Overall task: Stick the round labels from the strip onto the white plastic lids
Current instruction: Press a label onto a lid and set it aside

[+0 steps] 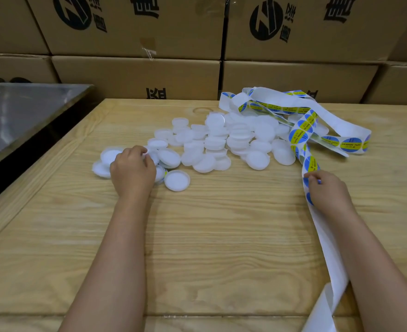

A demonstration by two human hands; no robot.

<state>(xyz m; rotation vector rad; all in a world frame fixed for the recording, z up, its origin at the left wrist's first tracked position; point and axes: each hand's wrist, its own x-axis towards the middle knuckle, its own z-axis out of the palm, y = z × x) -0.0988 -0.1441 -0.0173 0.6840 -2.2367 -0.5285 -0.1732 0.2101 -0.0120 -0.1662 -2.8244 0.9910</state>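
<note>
A heap of white plastic lids (221, 140) lies in the middle of the wooden table (209, 224). My left hand (133, 172) rests on the lids at the heap's left end, fingers curled round one lid; a yellow and blue edge shows under the hand. One lid (177, 180) lies alone, hollow side up, just right of that hand. A long white strip (322, 130) with round blue and yellow labels loops at the right and trails down past the table's front edge. My right hand (327, 190) pinches a blue label at the strip's edge.
Stacked cardboard boxes (137, 75) form a wall behind the table. A steel-topped surface (22, 111) stands at the left, separated by a dark gap. The peeled backing (327, 295) curls near the lower right, beside my right forearm.
</note>
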